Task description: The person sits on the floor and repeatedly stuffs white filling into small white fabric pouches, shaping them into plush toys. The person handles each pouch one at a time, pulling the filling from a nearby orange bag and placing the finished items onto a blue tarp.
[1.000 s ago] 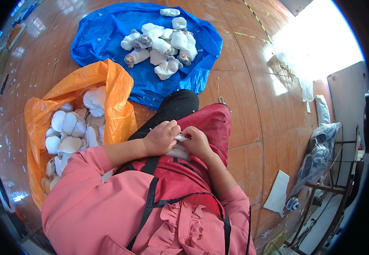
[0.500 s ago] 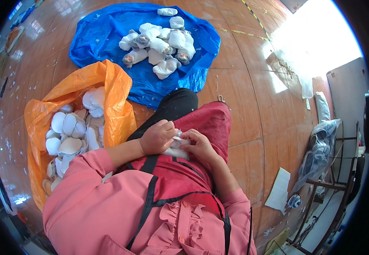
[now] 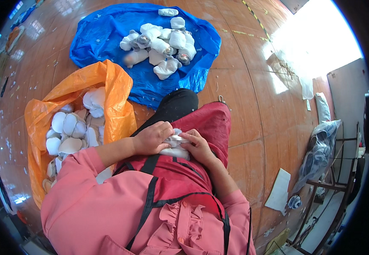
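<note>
In my lap, over a dark red apron [image 3: 212,123], lies a soft white padded fabric piece [image 3: 176,153] with a greyish tuft at its top. My left hand [image 3: 154,137] pinches its upper left edge, fingers curled. From the other side my right hand [image 3: 197,147] grips the edge between thumb and fingertips. Both hands are close together, and they hide part of the piece. Exactly what the piece is cannot be made out.
An orange woven bag [image 3: 118,91] on my left holds several white and beige padded pieces [image 3: 70,146]. Ahead, a blue sheet [image 3: 101,40] bears several white bundles with grey fuzzy ends [image 3: 150,32]. A metal rack [image 3: 329,185], clear plastic bag [image 3: 318,146] and white sheet [image 3: 278,189] are at right.
My left hand has shifted slightly left and down, its wrist turning, and more of the piece's greyish top shows between the hands. My right hand keeps its hold, almost in place.
</note>
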Demonstrator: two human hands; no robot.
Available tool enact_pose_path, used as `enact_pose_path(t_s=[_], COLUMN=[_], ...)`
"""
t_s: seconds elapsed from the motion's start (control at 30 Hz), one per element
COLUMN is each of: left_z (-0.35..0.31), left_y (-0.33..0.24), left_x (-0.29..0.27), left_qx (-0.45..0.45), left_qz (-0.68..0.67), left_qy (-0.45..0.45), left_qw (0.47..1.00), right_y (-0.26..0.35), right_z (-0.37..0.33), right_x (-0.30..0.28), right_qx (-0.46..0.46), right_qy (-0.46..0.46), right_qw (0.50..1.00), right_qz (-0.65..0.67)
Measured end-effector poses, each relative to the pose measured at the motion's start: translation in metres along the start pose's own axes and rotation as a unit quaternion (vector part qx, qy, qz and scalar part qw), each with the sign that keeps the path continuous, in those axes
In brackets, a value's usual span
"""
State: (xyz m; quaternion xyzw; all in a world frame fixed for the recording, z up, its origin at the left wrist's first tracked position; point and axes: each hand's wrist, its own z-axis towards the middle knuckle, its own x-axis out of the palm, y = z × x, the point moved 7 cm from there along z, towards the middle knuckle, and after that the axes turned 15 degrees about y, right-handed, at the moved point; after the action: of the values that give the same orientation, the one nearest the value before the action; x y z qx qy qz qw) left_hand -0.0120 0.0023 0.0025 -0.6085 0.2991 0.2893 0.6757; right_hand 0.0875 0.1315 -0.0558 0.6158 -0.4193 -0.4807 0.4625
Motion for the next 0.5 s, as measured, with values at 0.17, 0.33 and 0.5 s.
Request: enact_pose_path(t_s=[0.17, 0.33, 0.5], left_z=[0.001, 0.002, 0.005], left_y=[0.005, 0.006, 0.016], left_x=[0.005, 0.01, 0.014], left_qx=[0.006, -0.028, -0.061], left_qz=[-0.001, 0.001, 0.006], left_qy=[-0.064, -0.12, -0.158], left_qw=[0.998, 0.992, 0.986], right_y=[0.003, 0.013, 0.017], right_z=[0.002, 0.004, 0.015], right_x=[0.002, 0.0, -0.004], right_qx=[-0.007, 0.014, 0.017], right_qy=[-0.007, -0.008, -0.078], right_qw=[1.0, 1.0, 0.994], right_qz=[-0.01, -0.022, -0.071])
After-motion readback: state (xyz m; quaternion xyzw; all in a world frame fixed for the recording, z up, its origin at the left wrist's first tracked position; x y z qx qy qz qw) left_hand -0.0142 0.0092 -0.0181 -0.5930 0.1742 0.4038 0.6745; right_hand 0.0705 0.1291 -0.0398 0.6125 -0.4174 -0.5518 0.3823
